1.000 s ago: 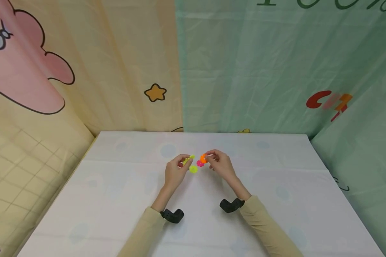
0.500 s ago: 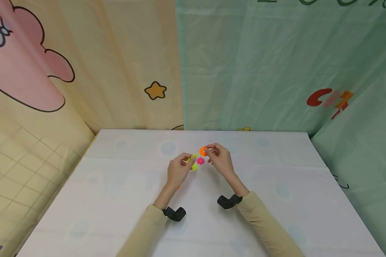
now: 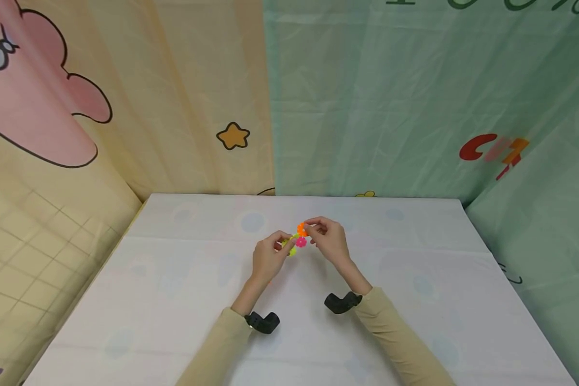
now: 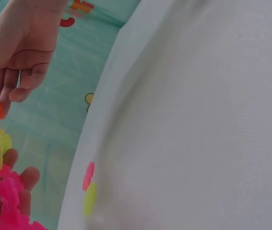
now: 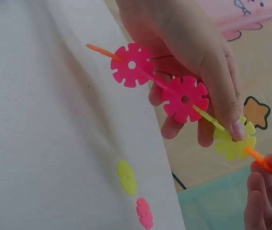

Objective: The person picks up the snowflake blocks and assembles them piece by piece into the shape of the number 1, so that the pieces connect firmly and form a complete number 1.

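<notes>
My left hand [image 3: 267, 258] grips a chain of notched plastic snowflake discs. In the right wrist view the chain runs from an orange disc seen edge-on [image 5: 100, 50] through pink discs [image 5: 185, 99] to a yellow disc [image 5: 235, 143] under the thumb. Between thumb and fingers my right hand [image 3: 333, 244] pinches a separate orange disc [image 3: 302, 229]. That disc's edge meets the notched rim of the yellow disc in both wrist views. Below the hands, a loose yellow disc [image 5: 127, 178] and a loose pink disc [image 5: 145, 213] lie on the white tabletop.
A white cloth covers the table [image 3: 405, 332]. Behind it hang printed curtains, cream on the left [image 3: 188, 96] and green on the right [image 3: 366, 107]. Each wrist carries a black camera mount, left [image 3: 262, 323] and right [image 3: 342, 303].
The orange disc in my right hand first lifts away from the loose pink disc, then comes left and down to the chain's yellow end. My left hand shifts slightly right with the chain.
</notes>
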A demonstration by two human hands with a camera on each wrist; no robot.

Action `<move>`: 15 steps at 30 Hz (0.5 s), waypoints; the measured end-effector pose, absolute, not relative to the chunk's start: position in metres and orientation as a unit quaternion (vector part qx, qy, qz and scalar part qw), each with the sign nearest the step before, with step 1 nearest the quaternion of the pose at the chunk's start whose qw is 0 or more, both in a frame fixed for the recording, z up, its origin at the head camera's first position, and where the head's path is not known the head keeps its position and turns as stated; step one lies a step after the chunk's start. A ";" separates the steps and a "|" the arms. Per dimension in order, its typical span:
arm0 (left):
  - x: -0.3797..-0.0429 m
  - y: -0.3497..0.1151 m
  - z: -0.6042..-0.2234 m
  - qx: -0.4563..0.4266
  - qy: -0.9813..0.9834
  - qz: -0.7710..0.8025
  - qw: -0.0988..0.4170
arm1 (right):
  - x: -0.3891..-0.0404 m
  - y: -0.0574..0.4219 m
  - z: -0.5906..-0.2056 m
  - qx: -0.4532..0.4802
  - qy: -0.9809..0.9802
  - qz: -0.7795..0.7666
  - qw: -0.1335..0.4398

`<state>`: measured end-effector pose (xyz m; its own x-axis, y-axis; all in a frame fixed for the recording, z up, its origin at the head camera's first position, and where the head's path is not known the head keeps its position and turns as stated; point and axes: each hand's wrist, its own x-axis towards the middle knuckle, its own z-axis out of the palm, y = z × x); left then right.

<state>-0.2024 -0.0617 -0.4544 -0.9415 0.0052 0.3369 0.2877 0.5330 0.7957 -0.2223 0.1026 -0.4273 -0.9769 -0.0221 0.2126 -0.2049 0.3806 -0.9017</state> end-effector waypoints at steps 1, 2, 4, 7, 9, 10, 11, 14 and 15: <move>-0.202 -0.061 -0.454 -0.086 -0.863 -0.474 0.151 | -0.222 0.102 -0.427 0.069 -0.828 0.551 0.083; -0.203 -0.061 -0.454 -0.087 -0.863 -0.472 0.155 | -0.223 0.102 -0.427 0.070 -0.828 0.550 0.083; -0.203 -0.059 -0.454 -0.089 -0.861 -0.472 0.165 | -0.223 0.102 -0.426 0.072 -0.827 0.550 0.087; -0.204 -0.055 -0.453 -0.098 -0.856 -0.472 0.188 | -0.224 0.101 -0.422 0.076 -0.829 0.545 0.106; -0.204 -0.052 -0.453 -0.102 -0.852 -0.472 0.203 | -0.224 0.102 -0.420 0.079 -0.830 0.539 0.120; -0.205 -0.051 -0.453 -0.103 -0.850 -0.471 0.211 | -0.225 0.101 -0.419 0.080 -0.832 0.535 0.126; -0.205 -0.050 -0.452 -0.104 -0.849 -0.469 0.218 | -0.225 0.101 -0.418 0.081 -0.833 0.532 0.131; -0.205 -0.048 -0.451 -0.099 -0.848 -0.464 0.235 | -0.224 0.100 -0.414 0.083 -0.833 0.530 0.135; -0.205 -0.047 -0.451 -0.096 -0.849 -0.463 0.238 | -0.224 0.100 -0.414 0.084 -0.833 0.530 0.136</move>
